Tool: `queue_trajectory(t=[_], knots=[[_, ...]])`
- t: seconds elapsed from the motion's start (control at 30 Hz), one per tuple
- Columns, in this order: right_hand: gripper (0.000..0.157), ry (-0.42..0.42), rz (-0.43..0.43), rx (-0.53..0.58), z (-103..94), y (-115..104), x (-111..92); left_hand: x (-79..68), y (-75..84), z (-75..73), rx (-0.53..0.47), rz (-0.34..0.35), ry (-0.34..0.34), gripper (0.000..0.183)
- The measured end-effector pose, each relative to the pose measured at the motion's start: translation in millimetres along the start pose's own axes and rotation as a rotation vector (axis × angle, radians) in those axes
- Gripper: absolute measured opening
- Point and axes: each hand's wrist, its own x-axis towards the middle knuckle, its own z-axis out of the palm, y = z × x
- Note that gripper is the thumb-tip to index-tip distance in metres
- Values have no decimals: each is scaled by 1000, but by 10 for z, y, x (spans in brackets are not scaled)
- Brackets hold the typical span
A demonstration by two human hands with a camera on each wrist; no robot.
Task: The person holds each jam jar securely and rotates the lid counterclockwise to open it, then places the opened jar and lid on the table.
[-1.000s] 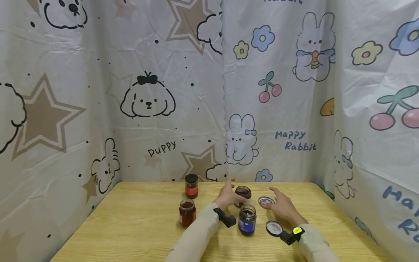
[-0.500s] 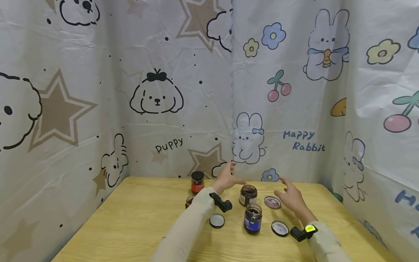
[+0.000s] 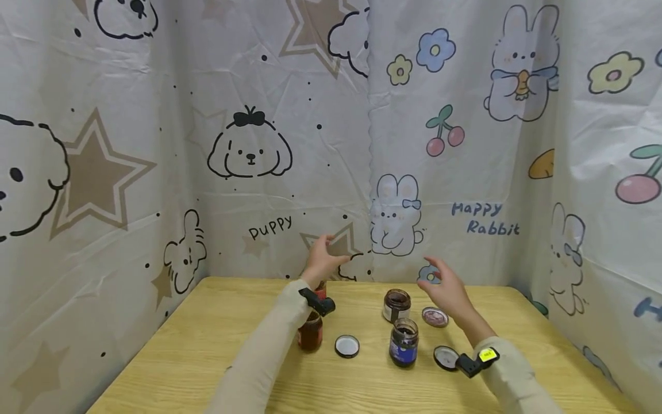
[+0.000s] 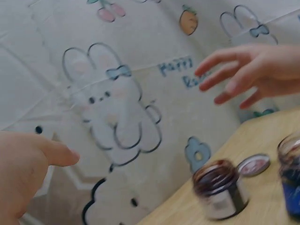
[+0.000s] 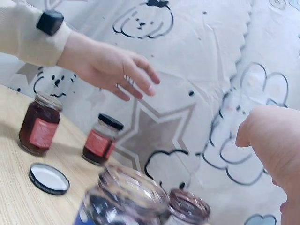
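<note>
While the left hand (image 3: pixel 322 263) hangs in the air at the far side with thumb and fingers spread apart, gripping nothing, the right hand (image 3: pixel 447 290) is raised to the right of it, its fingers loosely bent and likewise released around bare air. Just below the left wrist, largely hidden by it in the head view, stands a capped jar (image 5: pixel 101 141) with a red label and black lid, upright at the far left of the group. Nearer than that jar is a lidless jar (image 3: pixel 310 334) of dark red contents, also red-labelled, its top partly behind the left sleeve (image 3: pixel 264 351). To the left of and below the right hand stands a white-labelled jar (image 3: pixel 397 306), uncapped, its rim stained dark; a blue-labelled jar (image 3: pixel 404 348), also uncapped, stands just nearer, and whether their glass touches cannot be told. Right of the white-labelled jar a pinkish lid (image 3: pixel 435 317) lies inner side up, with a black-rimmed lid (image 3: pixel 446 357) nearer, beside the right wrist's black device (image 3: pixel 469 365). Between the left and right jars lies a white-lined lid (image 3: pixel 347 346). All rest on a pale wooden table (image 3: pixel 196 345), backed by a cartoon-printed curtain (image 3: pixel 320 190).
</note>
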Motion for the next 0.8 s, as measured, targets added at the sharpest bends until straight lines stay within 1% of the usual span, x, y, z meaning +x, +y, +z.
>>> queue_trajectory(t=[0.2,0.27,0.37,0.47,0.6,0.73,0.8], knots=[[66,-13,-104,-12,116,-203,27,-38,-314,-271,3,-14,23,74],[66,-28,-128,-13,176,-252,42,-61,-422,-343,-2,-35,25,77],[66,-52,-141,-7,253,-327,60,-90,-579,-420,-9,-71,17,82],[66,-60,-173,-6,301,-402,78,-104,-709,-444,-29,-91,2,89],[66,-69,-224,23,344,-481,95,-128,-840,-434,-82,-117,-42,96],[67,-88,-224,38,407,-520,100,-158,-954,-429,-112,-140,-87,100],[67,-96,-223,42,448,-538,107,-172,-1008,-432,-122,-133,-102,101]])
